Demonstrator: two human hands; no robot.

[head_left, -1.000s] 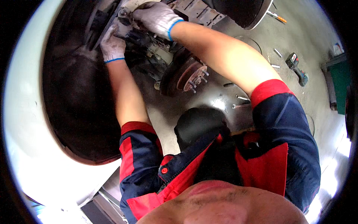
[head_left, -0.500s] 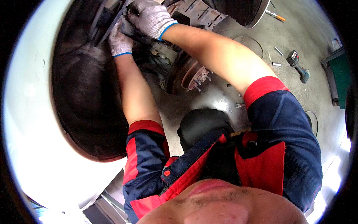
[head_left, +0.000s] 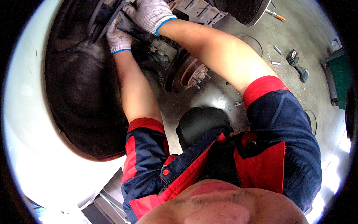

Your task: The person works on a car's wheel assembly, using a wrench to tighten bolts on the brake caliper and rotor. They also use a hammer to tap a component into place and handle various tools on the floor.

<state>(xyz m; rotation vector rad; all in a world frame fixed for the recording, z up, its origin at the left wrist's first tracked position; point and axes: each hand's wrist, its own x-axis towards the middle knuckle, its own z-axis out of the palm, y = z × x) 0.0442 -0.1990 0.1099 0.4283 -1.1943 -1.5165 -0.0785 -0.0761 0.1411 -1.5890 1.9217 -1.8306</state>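
Both hands wear pale knitted gloves with blue cuffs and reach into the wheel well point(head_left: 87, 123) of a white car. My left hand point(head_left: 119, 39) is closed against dark suspension parts point(head_left: 130, 29), its fingertips partly hidden among them. Just to the right and farther up, my right hand point(head_left: 153, 15) curls over the same area at the top edge of the picture. What its fingers hold is hidden. Below the right forearm is a rusty brake disc hub point(head_left: 189, 72) with bare wheel studs.
The white body panel point(head_left: 28, 112) curves along the left. On the floor at right lie a cordless power tool point(head_left: 297, 66), sockets point(head_left: 276, 63), a wrench point(head_left: 239, 104) and an orange-handled tool point(head_left: 278, 16). A green cabinet point(head_left: 337, 78) stands at the right; a dark round part point(head_left: 242, 11) is at the top.
My right hand has shifted slightly up and left, its fingers nearer the top edge. My left hand has barely moved. The car shifts a little in view.
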